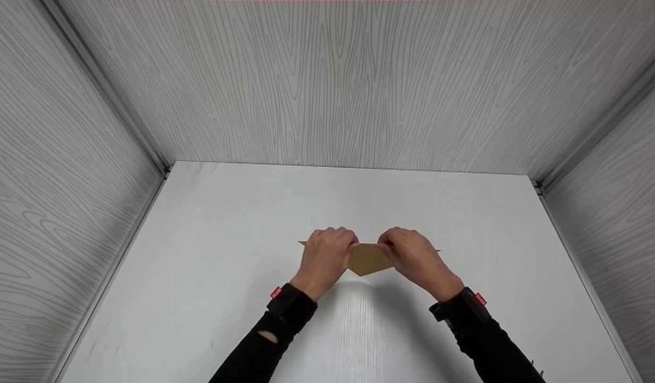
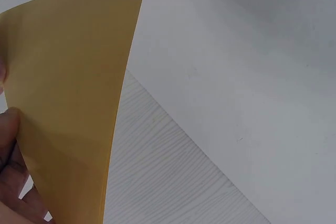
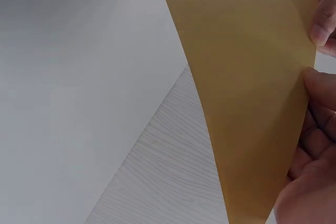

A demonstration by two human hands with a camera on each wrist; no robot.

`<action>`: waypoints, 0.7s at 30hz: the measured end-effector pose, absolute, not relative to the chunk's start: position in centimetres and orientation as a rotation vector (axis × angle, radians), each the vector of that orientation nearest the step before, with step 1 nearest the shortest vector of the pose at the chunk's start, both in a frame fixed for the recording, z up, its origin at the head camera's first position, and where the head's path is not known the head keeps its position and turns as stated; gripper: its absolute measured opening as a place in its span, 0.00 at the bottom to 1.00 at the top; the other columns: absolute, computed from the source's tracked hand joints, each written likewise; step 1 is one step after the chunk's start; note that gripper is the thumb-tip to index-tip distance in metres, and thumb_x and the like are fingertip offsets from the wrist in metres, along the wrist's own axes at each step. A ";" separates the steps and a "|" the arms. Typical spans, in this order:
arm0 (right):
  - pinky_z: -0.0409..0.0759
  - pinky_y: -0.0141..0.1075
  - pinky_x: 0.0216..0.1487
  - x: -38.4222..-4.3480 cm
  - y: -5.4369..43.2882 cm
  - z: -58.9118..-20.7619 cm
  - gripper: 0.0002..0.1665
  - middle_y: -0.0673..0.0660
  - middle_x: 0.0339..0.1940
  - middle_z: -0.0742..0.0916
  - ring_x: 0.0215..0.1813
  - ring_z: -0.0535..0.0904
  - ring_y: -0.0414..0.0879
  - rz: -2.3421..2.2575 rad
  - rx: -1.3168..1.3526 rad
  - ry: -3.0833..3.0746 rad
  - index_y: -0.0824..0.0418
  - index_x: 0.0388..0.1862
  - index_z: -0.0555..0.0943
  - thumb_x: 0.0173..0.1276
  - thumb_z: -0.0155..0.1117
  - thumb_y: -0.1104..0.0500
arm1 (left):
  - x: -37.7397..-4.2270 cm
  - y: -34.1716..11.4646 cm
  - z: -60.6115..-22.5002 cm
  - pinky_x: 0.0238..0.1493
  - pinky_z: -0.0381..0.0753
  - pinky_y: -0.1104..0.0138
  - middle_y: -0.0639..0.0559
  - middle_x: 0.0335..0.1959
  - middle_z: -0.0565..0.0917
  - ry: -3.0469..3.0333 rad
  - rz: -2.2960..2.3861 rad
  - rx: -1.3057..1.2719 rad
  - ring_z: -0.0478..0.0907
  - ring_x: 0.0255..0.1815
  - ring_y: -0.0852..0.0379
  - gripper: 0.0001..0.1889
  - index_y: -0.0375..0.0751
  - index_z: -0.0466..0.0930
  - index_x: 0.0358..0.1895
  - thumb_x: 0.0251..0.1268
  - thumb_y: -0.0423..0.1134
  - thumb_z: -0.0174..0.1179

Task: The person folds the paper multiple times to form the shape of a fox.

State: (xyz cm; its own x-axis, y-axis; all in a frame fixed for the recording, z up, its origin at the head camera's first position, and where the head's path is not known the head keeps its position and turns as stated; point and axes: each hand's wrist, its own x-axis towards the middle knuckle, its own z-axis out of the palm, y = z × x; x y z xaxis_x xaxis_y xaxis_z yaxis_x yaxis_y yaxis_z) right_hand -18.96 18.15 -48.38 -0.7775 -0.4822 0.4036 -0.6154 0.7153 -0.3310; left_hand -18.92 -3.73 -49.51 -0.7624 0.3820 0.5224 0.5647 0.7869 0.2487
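Note:
Both hands hold up one sheet of tan paper (image 1: 369, 258) over the white table. The left hand (image 1: 330, 258) pinches its upper edge left of the middle, fingers curled over the edge. A short way to the right, the right hand (image 1: 415, 260) pinches the same edge. Between the hands the paper hangs down to a blunt point, and thin tips stick out beyond each hand. In the left wrist view the paper (image 2: 73, 87) is a smooth, slightly curved pointed panel. The right wrist view has the paper (image 3: 236, 77) with a thumb and fingers at its right edge.
A white table (image 1: 210, 223) lies under the hands, with their shadows on it. Grey wood-grain panels stand around it: a back panel (image 1: 327, 85), a left panel (image 1: 50, 175) and a right panel (image 1: 614, 202). Black bands (image 1: 292, 307) circle both wrists.

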 end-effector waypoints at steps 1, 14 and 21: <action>0.81 0.40 0.36 -18.9 18.2 -48.4 0.04 0.52 0.32 0.86 0.33 0.81 0.44 0.663 0.858 -2.645 0.59 0.39 0.83 0.69 0.72 0.64 | -18.9 -3.8 -49.5 0.38 0.83 0.59 0.56 0.29 0.86 -2.529 -0.554 -0.711 0.84 0.31 0.56 0.04 0.48 0.86 0.35 0.67 0.40 0.70; 0.82 0.41 0.38 -18.9 19.4 -49.0 0.05 0.52 0.33 0.87 0.34 0.82 0.43 0.670 0.860 -2.601 0.60 0.39 0.84 0.69 0.73 0.63 | -19.0 -4.1 -49.6 0.36 0.83 0.60 0.56 0.29 0.87 -2.538 -0.577 -0.693 0.84 0.32 0.56 0.04 0.47 0.87 0.34 0.67 0.40 0.70; 0.81 0.38 0.36 -19.1 20.8 -49.5 0.04 0.51 0.32 0.86 0.33 0.80 0.42 0.718 0.837 -2.616 0.59 0.39 0.85 0.68 0.73 0.64 | -19.1 -4.3 -49.8 0.34 0.82 0.61 0.56 0.29 0.87 -2.548 -0.604 -0.692 0.84 0.32 0.56 0.04 0.47 0.87 0.34 0.67 0.39 0.70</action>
